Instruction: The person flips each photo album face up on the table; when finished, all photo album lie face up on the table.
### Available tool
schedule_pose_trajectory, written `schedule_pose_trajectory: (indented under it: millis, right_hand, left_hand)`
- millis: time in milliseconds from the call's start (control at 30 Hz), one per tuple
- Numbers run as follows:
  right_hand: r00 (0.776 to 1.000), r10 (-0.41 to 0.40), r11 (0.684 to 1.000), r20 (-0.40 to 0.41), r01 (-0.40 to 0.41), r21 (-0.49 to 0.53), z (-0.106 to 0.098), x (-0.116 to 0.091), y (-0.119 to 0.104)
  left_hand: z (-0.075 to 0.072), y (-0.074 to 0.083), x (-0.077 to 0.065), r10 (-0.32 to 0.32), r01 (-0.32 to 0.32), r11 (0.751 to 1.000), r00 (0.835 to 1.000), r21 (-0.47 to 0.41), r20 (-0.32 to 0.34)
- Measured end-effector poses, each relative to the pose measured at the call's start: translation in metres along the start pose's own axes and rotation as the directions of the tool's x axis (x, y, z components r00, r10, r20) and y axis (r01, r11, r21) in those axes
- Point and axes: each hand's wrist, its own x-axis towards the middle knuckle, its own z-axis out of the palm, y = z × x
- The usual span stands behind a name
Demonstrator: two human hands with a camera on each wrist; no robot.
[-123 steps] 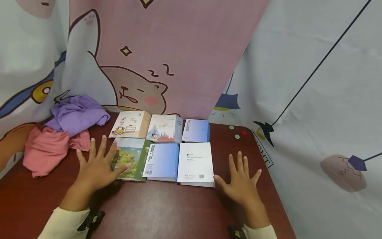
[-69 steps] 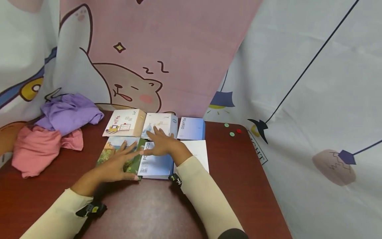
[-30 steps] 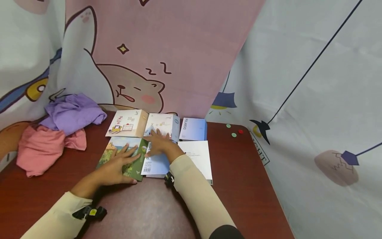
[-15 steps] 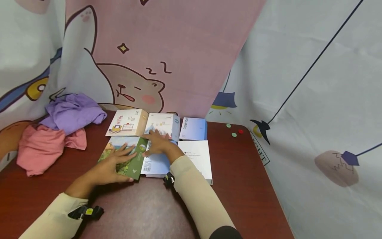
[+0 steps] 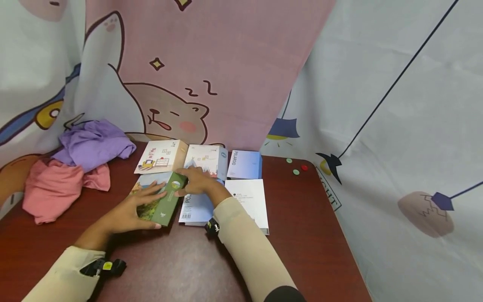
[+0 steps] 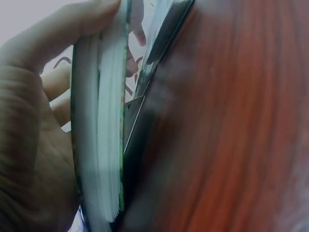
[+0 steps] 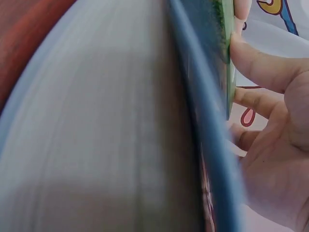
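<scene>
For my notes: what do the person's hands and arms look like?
The left hand and right hand are bare, with long cream sleeves above. Each wrist carries a small black device, the left one with a yellow patch. A black rounded shape, unclear what, overlaps the right sleeve.

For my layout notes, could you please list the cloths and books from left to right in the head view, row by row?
Near row: pink cloth, green book, large blue book, white book. Far row: purple cloth, cream book, tent book, small blue book.
</scene>
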Motion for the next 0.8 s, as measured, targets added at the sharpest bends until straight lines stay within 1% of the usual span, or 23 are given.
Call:
schedule_pose_trajectory:
  millis: [100, 233, 367, 500, 567, 633, 700, 800]
  right_hand:
    - [0.999, -0.036, 0.998, 0.002, 0.036, 0.051, -0.001, -0.001, 0.0]
    - [0.996, -0.089, 0.99, -0.022, 0.09, 0.106, -0.001, -0.002, 0.001]
    - [0.991, -0.126, 0.98, -0.045, 0.132, 0.151, -0.001, -0.006, 0.003]
    - [0.982, -0.167, 0.958, -0.085, 0.182, 0.221, 0.0, -0.008, 0.006]
    - [0.977, -0.181, 0.945, -0.109, 0.204, 0.257, 0.0, -0.009, 0.007]
    - [0.971, -0.198, 0.923, -0.131, 0.229, 0.31, -0.001, -0.009, 0.007]
    - [0.967, -0.215, 0.883, -0.14, 0.253, 0.396, 0.0, -0.01, 0.006]
    - [0.964, -0.224, 0.823, -0.144, 0.266, 0.502, 0.004, -0.011, 0.005]
  left_hand:
    - [-0.001, 0.0, -0.001, 0.012, -0.012, 1.0, 1.0, 0.008, -0.028]
    - [-0.003, 0.001, -0.001, 0.021, -0.022, 1.0, 0.998, -0.011, -0.062]
    - [-0.003, 0.004, -0.002, 0.001, -0.004, 0.999, 0.997, -0.032, -0.078]
    - [-0.002, 0.005, -0.003, -0.035, 0.025, 0.995, 0.994, -0.097, -0.101]
    - [-0.002, 0.005, -0.002, -0.041, 0.025, 0.99, 0.992, -0.138, -0.115]
    - [-0.001, 0.005, -0.001, -0.043, 0.022, 0.986, 0.991, -0.165, -0.129]
    - [-0.002, 0.007, 0.0, -0.045, 0.021, 0.985, 0.99, -0.174, -0.135]
    - [-0.002, 0.009, 0.001, -0.043, 0.015, 0.981, 0.989, -0.194, -0.141]
